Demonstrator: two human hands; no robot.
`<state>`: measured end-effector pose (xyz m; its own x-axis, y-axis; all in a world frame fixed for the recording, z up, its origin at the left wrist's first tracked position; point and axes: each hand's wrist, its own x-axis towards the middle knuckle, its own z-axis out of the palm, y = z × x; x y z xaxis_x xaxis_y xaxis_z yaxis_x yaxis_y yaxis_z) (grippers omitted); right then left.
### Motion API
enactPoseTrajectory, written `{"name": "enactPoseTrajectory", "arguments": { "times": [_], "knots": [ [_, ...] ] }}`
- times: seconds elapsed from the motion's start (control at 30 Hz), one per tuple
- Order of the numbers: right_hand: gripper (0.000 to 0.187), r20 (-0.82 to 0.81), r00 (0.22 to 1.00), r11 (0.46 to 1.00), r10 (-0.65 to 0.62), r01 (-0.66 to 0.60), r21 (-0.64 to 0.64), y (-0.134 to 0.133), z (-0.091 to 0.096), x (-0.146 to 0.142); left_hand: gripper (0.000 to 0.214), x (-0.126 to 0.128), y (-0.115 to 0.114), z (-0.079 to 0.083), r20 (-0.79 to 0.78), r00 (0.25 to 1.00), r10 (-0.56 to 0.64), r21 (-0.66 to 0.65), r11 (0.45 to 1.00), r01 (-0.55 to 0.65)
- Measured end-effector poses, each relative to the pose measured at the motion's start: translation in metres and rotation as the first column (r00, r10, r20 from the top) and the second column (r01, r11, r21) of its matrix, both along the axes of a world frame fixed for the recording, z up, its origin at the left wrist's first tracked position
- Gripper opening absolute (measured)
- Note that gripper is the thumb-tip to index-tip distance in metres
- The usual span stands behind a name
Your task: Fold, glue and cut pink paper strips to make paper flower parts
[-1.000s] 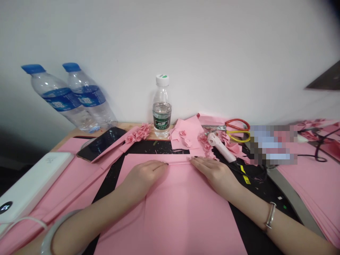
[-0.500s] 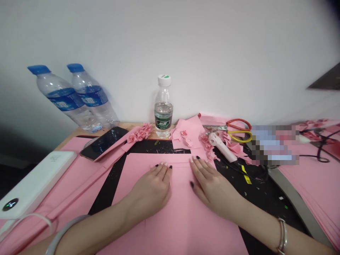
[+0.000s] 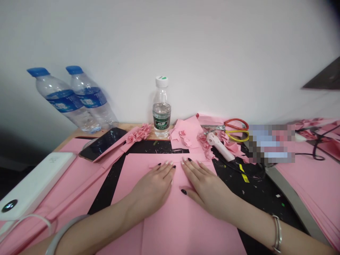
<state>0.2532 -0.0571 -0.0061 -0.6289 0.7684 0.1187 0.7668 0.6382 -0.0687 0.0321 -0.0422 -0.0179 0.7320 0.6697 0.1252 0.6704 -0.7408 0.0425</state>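
A large pink paper sheet [image 3: 183, 226] lies in front of me on other pink paper, with a narrow folded strip along its far edge. My left hand [image 3: 156, 186] rests flat on that strip, left of the middle, fingers stretched forward and holding nothing. Close by on the right, my right hand [image 3: 208, 186] also lies flat, its fingertips on the fold and its thumb apart. A small gap of paper shows between the two hands. The fingers cover part of the fold.
Behind the paper stand a small water bottle [image 3: 162, 113] and two large leaning bottles. A phone [image 3: 105, 143], paper flowers [image 3: 138, 134] and a white power bank [image 3: 39, 182] lie left. Scissors [image 3: 236, 130], a pale pink glue gun [image 3: 221, 147], paper scraps and cables lie right.
My right hand has slid left along the fold, closer to my left hand. My left hand has shifted slightly right. The view has moved a little.
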Motion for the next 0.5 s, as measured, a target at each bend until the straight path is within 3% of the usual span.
{"name": "enactPoseTrajectory", "arguments": {
  "times": [0.13, 0.3, 0.5],
  "knots": [
    [0.056, 0.042, 0.993, 0.986, -0.113, 0.107, 0.128, -0.003, -0.003, 0.011, 0.041, -0.003, -0.006, 0.004, -0.044, 0.99, 0.136, -0.01, 0.991, -0.137],
    [0.054, 0.168, 0.966, 0.958, -0.196, 0.152, 0.244, -0.003, -0.002, 0.022, 0.035, -0.003, -0.009, 0.011, -0.166, 0.951, 0.26, 0.039, 0.965, -0.257],
    [0.029, 0.147, 0.966, 0.936, -0.213, 0.158, 0.315, 0.008, 0.001, 0.027, 0.034, -0.008, 0.0, 0.032, -0.256, 0.943, 0.212, 0.007, 0.976, -0.217]
  ]
}}
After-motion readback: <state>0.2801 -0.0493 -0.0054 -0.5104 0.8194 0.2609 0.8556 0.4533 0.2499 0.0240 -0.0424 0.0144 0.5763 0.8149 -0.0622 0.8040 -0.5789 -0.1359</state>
